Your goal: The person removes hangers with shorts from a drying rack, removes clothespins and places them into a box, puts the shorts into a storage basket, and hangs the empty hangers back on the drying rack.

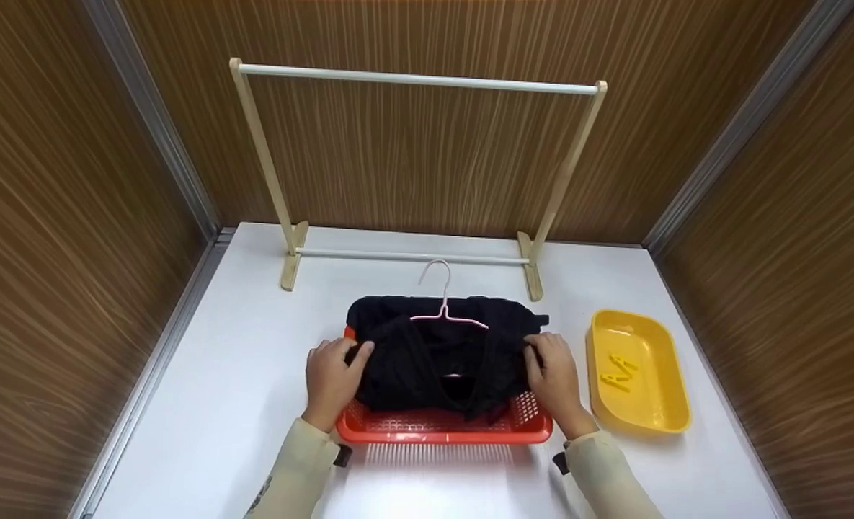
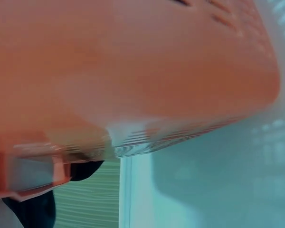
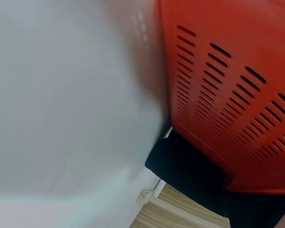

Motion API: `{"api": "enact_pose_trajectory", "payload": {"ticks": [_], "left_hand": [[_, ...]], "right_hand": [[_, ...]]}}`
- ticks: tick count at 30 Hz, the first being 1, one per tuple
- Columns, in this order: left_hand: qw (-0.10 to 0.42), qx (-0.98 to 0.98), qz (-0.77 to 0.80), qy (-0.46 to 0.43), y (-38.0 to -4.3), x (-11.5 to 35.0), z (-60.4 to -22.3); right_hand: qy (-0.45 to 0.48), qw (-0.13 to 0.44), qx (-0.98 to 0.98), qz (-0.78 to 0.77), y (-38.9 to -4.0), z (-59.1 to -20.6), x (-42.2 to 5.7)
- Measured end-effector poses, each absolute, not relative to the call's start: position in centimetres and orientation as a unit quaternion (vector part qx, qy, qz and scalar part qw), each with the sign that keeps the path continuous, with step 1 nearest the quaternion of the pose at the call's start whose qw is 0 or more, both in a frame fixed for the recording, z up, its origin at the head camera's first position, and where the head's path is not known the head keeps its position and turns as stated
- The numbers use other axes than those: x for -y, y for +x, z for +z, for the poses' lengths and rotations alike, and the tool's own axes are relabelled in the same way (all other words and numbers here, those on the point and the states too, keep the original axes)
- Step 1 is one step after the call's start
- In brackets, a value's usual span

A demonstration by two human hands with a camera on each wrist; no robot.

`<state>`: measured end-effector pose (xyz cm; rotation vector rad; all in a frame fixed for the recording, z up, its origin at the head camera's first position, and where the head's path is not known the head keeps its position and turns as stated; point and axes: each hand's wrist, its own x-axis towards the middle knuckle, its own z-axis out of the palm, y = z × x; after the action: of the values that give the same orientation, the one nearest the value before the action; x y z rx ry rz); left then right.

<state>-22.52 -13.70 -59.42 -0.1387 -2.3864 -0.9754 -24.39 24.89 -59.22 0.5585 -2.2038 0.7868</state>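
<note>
A black garment point(image 1: 390, 367) with an open neckline lies across the red plastic basket point(image 1: 445, 437). Its cloth also shows dark in the left wrist view point(image 2: 35, 209) and hangs past the basket wall point(image 3: 237, 90) in the right wrist view. A pink wire hanger point(image 1: 444, 311) sits at the neckline, hook pointing away from me; its lower part is hidden by cloth. My left hand point(image 1: 334, 378) pinches the garment at its left side, beside the basket rim. On the opposite side my right hand point(image 1: 556, 378) pinches the garment's edge. The cloth hides some fingertips.
A wooden rack point(image 1: 419, 78) with white rods stands at the back of the white table point(image 1: 254, 339). To the right is a yellow tray point(image 1: 657, 375) holding yellow clothespins point(image 1: 617, 375). Wood-grain panels point(image 1: 59, 216) enclose the table at the sides and back.
</note>
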Motion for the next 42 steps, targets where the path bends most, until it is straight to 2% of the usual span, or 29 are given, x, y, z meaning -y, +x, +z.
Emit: {"api": "enact_pose_trajectory", "payload": {"ticks": [6,17,27,36,42], "left_hand": [[0.282,0.881,-0.377,-0.043,-22.2,14.9,-59.1],[0.374,0.841,-0.387,-0.045,-22.1,16.8,-58.1],[0.419,0.819,-0.391,-0.034,-22.1,17.4,-58.0],[0.426,0.809,-0.403,-0.033,-22.1,18.0,-57.7],[0.446,0.796,-0.408,-0.035,-21.8,18.5,-57.8]], "right_hand": [[0.243,0.36,0.826,0.358,-24.2,-56.8,-25.3],[0.258,0.406,0.785,0.39,-23.1,-53.1,-25.7],[0.244,0.435,0.784,0.371,-22.8,-51.5,-25.3],[0.239,0.466,0.769,0.367,-22.7,-51.0,-25.2],[0.221,0.467,0.775,0.364,-22.4,-51.3,-25.8]]}}
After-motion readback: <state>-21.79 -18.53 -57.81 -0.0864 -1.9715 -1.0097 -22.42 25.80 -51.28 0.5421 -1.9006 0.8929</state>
